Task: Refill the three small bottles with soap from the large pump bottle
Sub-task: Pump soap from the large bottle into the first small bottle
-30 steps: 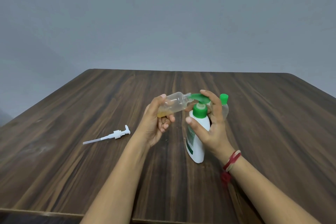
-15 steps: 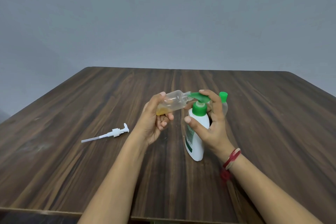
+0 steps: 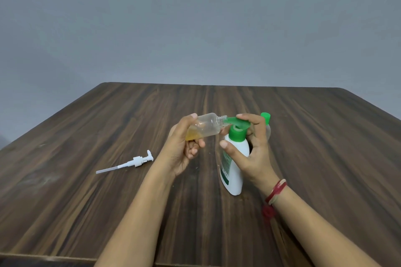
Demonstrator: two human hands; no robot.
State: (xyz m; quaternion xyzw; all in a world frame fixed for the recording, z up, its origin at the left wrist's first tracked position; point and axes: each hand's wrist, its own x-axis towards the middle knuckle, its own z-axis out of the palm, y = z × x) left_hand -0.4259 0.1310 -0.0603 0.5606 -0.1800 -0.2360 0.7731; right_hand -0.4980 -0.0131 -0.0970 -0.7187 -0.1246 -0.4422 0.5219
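Dark bench (image 3: 86, 180). Left hand (image 3: 184, 149) grips tilted small bottle (image 3: 206, 127); right hand (image 3: 253, 154) clasps pump bottle (image 3: 233, 171). We'd seat spout (image 3: 233, 121) in neck (image 3: 222, 118), press slowly.

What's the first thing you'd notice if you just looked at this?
Mid-table, the left hand holds a tilted small clear bottle with yellowish soap, its neck at the green spout of the white pump bottle, which the right hand grips. A loose white pump lies on the table to the left. A green-capped bottle peeks from behind the right hand.
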